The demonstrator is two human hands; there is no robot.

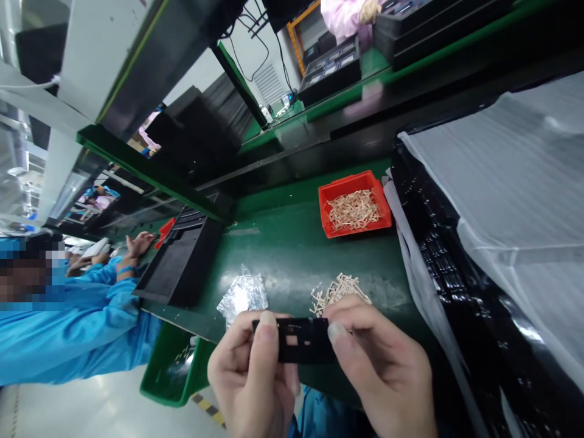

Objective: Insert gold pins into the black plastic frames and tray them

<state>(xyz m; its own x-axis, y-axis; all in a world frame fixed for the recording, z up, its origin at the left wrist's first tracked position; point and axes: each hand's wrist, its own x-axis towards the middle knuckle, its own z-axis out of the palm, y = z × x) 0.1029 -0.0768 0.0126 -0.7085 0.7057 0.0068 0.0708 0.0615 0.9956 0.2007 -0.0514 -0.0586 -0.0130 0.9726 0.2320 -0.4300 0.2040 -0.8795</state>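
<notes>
A flat black rectangular part (296, 353) with small cutouts is held up in front of me, over the near edge of the green bench. My left hand (255, 371) grips its left end, thumb on the face and fingers behind. At the right end, the thumb and fingers of my right hand (378, 359) pinch its edge; whether a small piece sits between those fingertips I cannot tell. Just beyond my right hand lies a loose pile of small beige pieces (340, 289). A crumpled clear plastic bag (244, 295) rests beyond my left hand.
A red bin (354, 229) of beige strips stands farther back. Black trays under grey foam sheet (511, 176) fill the right. At left are a black tray (171, 261), a green bin (166, 365) below the bench edge, and a co-worker in blue (91, 322).
</notes>
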